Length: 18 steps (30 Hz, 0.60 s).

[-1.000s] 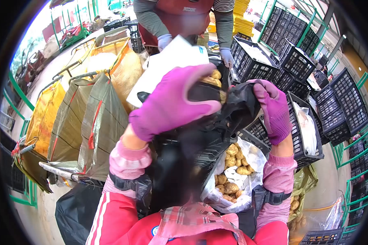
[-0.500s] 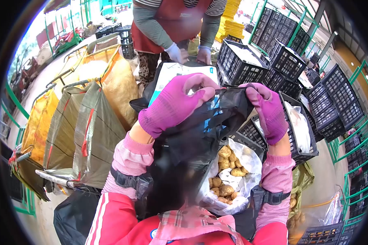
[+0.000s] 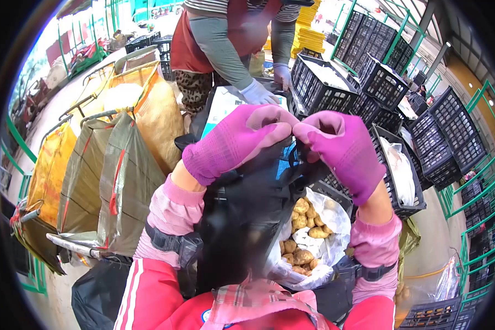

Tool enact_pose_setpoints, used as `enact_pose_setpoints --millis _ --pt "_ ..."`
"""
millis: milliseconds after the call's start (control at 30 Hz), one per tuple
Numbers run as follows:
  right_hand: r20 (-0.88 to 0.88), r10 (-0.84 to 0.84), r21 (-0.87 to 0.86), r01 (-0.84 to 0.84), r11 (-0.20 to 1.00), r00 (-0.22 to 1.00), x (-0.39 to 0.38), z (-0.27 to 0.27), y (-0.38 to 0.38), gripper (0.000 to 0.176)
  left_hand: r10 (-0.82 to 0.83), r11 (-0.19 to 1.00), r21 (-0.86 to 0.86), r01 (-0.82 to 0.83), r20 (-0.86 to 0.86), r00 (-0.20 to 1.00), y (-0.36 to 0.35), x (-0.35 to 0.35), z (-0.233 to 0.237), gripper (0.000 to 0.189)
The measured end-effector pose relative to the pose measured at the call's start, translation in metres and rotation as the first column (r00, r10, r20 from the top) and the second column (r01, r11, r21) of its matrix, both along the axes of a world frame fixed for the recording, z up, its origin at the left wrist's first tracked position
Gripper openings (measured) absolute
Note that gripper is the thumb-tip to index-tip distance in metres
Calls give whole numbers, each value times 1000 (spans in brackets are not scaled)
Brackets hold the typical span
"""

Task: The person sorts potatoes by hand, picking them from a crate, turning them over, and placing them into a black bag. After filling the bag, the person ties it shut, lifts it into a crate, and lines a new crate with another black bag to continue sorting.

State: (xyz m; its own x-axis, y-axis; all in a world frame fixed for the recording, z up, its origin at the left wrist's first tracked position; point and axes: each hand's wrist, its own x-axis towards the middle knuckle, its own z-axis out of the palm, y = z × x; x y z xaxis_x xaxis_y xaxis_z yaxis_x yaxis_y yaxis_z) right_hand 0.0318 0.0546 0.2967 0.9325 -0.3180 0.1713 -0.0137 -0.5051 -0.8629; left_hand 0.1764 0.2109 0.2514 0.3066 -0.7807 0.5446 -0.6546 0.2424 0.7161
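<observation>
Both my hands wear purple gloves and meet fingertip to fingertip near the centre. My left hand (image 3: 245, 137) pinches the edge of a black plastic bag (image 3: 253, 198). Against it, my right hand (image 3: 341, 146) has its fingers closed on the same bag's edge. Below them the bag hangs down, partly blurred, with a blue print on it. A white and blue package (image 3: 219, 110) lies just beyond my left hand. To the lower right, potatoes (image 3: 301, 256) sit in a crate lined with white plastic (image 3: 335, 217).
Across from me stands a co-worker (image 3: 217, 44) in a red apron and light gloves. Large framed sacks (image 3: 118, 181) are on the left. Black crates (image 3: 322, 85) are stacked at the right, near a green railing (image 3: 476, 212). A black bag (image 3: 102, 291) lies at lower left.
My right hand has moved left until it meets my left hand, drawing the bag's edge together. The co-worker leans lower, one gloved hand now farther right over the package.
</observation>
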Motion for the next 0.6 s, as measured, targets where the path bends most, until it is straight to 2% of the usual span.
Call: enact_pose_setpoints --millis 67,133,167,200,233,267,300,367,400,433,500,533,567,600 --pt "19 12 5 -12 1000 1000 1 6 4 28 -37 999 -3 37 18 999 2 4 0 25" --pt "66 14 -30 -12 999 998 5 4 0 27 -102 994 -42 99 -102 990 3 -2 -3 27" --pt "95 -11 -143 25 989 995 9 1 -5 26 -135 990 -64 126 -162 978 2 -4 -6 28" --pt "125 -32 -255 64 965 992 13 -1 -8 25 -250 965 -138 222 -237 939 -1 -6 -10 42" --pt "155 -50 -361 104 927 987 15 -1 -9 25 -130 988 -105 112 -180 975 -2 -8 -9 47" --pt "144 -123 -518 181 836 982 13 1 -7 24 -9 997 -77 0 -122 992 -1 -11 -7 52" --pt "173 -122 -593 202 779 977 13 2 -5 24 85 992 -86 -89 -50 995 -2 -8 -8 53" --pt "224 -106 -722 238 649 969 14 2 -3 23 118 977 -203 -73 222 968 -14 6 -15 54" --pt "186 -55 -777 181 604 981 13 5 1 20 91 978 -208 -31 283 955 -19 8 -19 55" --pt "230 11 -873 201 445 973 14 4 3 17 -21 991 -125 57 272 962 -26 4 -19 50" --pt "267 166 -962 253 97 949 18 2 1 12 84 996 -53 -77 136 987 -46 0 -26 33" --pt "275 265 -926 329 -184 924 19 12 5 10 140 990 -8 -140 73 987 -57 1 -30 28" --pt "117 -36 -959 103 -264 993 12 21 17 13 263 964 -80 -253 163 951 -68 4 -37 25" --pt "71 -106 -962 40 -270 992 10 24 23 12 308 946 -184 -265 267 913 -73 8 -40 26"
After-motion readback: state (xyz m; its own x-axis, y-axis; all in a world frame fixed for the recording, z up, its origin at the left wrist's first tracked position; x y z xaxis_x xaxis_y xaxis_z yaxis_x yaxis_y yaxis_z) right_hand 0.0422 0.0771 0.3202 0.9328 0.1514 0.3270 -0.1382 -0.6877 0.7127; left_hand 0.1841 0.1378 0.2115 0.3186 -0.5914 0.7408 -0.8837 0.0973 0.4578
